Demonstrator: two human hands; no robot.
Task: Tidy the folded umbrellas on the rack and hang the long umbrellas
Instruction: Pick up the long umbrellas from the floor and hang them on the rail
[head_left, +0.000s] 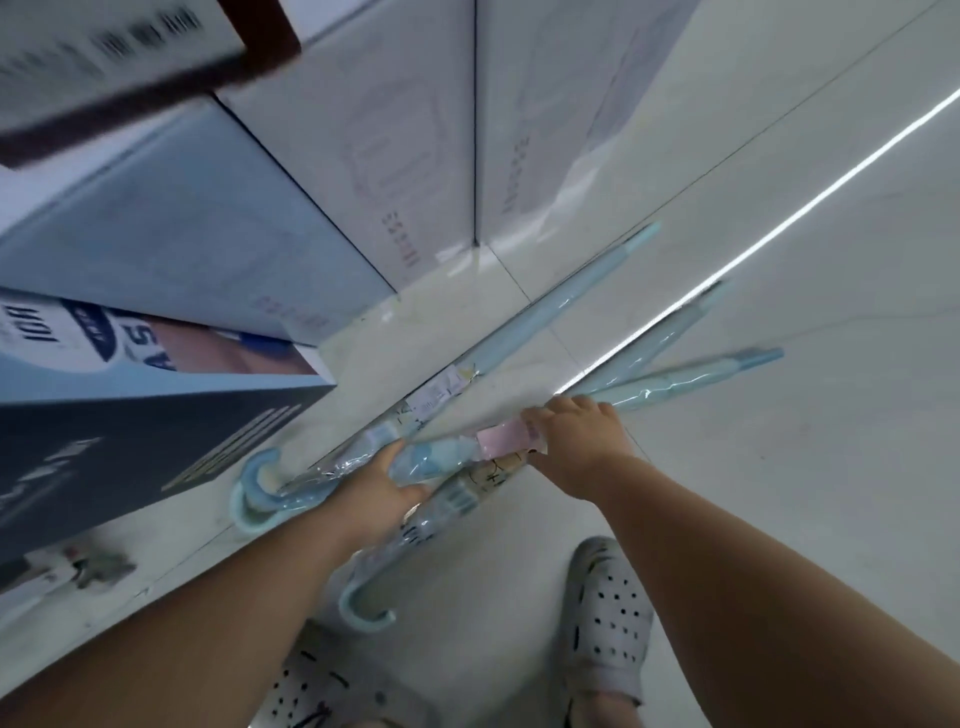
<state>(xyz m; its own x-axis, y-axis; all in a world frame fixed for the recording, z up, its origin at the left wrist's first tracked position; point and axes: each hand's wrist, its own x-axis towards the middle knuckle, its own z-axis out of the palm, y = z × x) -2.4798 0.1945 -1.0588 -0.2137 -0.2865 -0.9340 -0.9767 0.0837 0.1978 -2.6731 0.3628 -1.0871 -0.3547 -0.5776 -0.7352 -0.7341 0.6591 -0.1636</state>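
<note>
Three long light-blue umbrellas in clear plastic sleeves lie low over the white floor, tips pointing up right. One umbrella (561, 306) stretches farthest, with its hooked handle (254, 488) at the left. My left hand (374, 493) grips the bundle near the handles. My right hand (576, 431) holds the shafts further along, beside a pink label (506, 436). Another hooked handle (363, 605) hangs below my left wrist. Two more tips (753, 358) fan out to the right.
Large stacked cardboard boxes (182, 234) fill the left and top. A dark box (130, 452) stands close to the umbrella handles. My feet in white perforated clogs (608, 618) are at the bottom. Glossy floor tiles (779, 467) spread to the right.
</note>
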